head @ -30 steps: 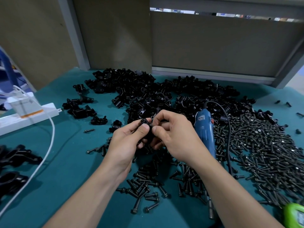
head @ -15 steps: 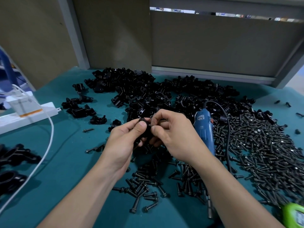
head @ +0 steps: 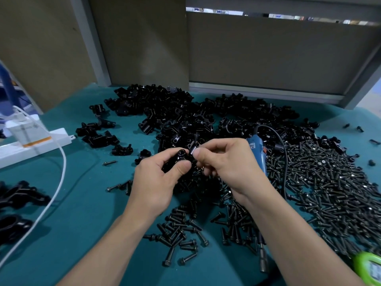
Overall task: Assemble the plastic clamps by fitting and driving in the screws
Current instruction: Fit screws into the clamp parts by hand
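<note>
My left hand (head: pixel 156 182) grips a black plastic clamp (head: pixel 179 156) between thumb and fingers, above the middle of the green table. My right hand (head: pixel 224 164) pinches the clamp's right side with thumb and forefinger; whatever sits between those fingertips is mostly hidden. A big heap of black clamp parts (head: pixel 185 118) lies behind the hands. Black screws (head: pixel 329 182) spread in a wide pile to the right, and more screws (head: pixel 181 234) lie under my forearms. A blue electric screwdriver (head: pixel 257 155) lies just right of my right hand, its tip (head: pixel 262 259) pointing toward me.
A white power strip (head: pixel 31 145) with a plug and a white cable (head: pixel 55 190) sits at the left. Assembled black clamps (head: pixel 16 199) lie at the left edge. A green device (head: pixel 369 267) shows at the bottom right. Grey panels wall the back of the table.
Both hands have stayed together over the same spot. The clamp has turned a little in my fingers, and my right fingertips have shifted on its right side.
</note>
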### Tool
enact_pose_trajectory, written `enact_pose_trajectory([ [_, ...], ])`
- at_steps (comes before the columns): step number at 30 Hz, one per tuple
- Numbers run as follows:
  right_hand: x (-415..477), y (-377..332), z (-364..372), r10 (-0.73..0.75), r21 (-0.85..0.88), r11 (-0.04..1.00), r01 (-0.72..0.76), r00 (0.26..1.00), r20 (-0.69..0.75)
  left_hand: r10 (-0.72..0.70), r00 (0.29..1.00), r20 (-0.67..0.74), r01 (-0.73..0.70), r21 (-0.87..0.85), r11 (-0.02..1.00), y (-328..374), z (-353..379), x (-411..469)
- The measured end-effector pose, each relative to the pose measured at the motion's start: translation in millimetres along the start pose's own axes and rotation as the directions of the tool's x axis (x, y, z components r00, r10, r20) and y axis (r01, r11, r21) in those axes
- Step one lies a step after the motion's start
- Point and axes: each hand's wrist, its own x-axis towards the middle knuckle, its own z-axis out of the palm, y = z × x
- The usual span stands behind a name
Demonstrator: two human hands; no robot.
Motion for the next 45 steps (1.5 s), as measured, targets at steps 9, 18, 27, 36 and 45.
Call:
enact_pose_trajectory([
  [9, 0.6, 1.2, -1.8, 0.102, 0.279, 0.951, -0.131, 0.988, 0.116, 0.094, 0.995, -0.039, -0.087, 0.155, 0.984, -3.5, -0.2, -2.8],
  [18, 1.5, 2.6, -1.0, 0.043, 0.14, 0.989, -0.049, 0.998, 0.047, 0.124, 0.99, -0.062, -0.11, 0.19, 0.976, -2.7, 1.7, -5.5],
  [27, 3.4, 2.0, -3.6, -0.043, 0.064, 0.997, 0.04, 0.998, 0.051, 0.118, 0.991, -0.061, -0.103, 0.212, 0.972, -5.2, 2.7, -9.1],
  [36, -1.2, 9.5, 10.5, -0.014, -0.002, 1.0, 0.014, 1.0, 0.0, 0.127, 0.989, -0.079, -0.106, 0.235, 0.966, -3.2, 2.4, -10.2],
  [45, -8.2, 5.7, 18.2, -0.165, -0.202, 0.968, 0.148, 0.984, -0.071, 0.151, 0.986, -0.073, -0.128, 0.249, 0.96, 1.4, 4.3, -12.3],
])
